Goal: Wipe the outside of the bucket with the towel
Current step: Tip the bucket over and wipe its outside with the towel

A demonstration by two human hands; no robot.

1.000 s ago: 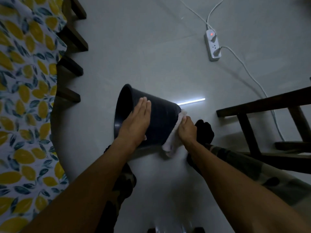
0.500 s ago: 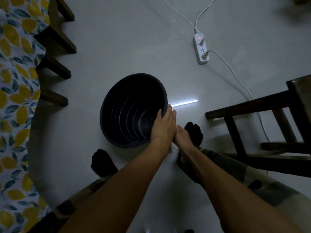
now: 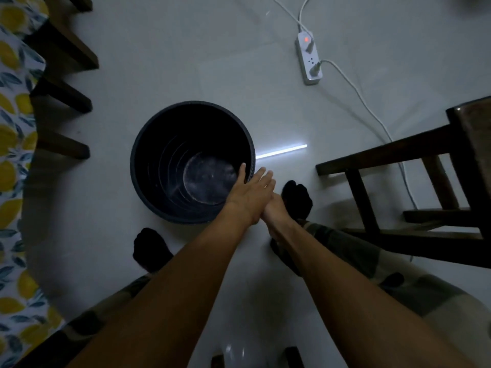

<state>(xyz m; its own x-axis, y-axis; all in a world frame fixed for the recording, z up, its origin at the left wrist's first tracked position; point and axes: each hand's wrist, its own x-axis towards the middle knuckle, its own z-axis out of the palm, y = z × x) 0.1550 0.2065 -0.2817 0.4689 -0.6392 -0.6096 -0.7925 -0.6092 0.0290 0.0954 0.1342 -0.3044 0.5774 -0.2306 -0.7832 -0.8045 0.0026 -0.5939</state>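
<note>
Bucket [image 3: 164, 144] upright on floor betw feet. Left hand [image 3: 249, 193] open, thumb hooked over near rim, steadying. Right hand [image 3: 273, 211] mostly hidden under left, grip can't tell; towel not visible. Wiping prob mid-way, far side likely left

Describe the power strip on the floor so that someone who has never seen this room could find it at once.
Start from the black bucket that stands upright in the middle of the pale floor, then look past it to the upper right. There lies a white power strip with white cables running from it. Its small red-orange light and the two plugs in it set it apart.
</note>
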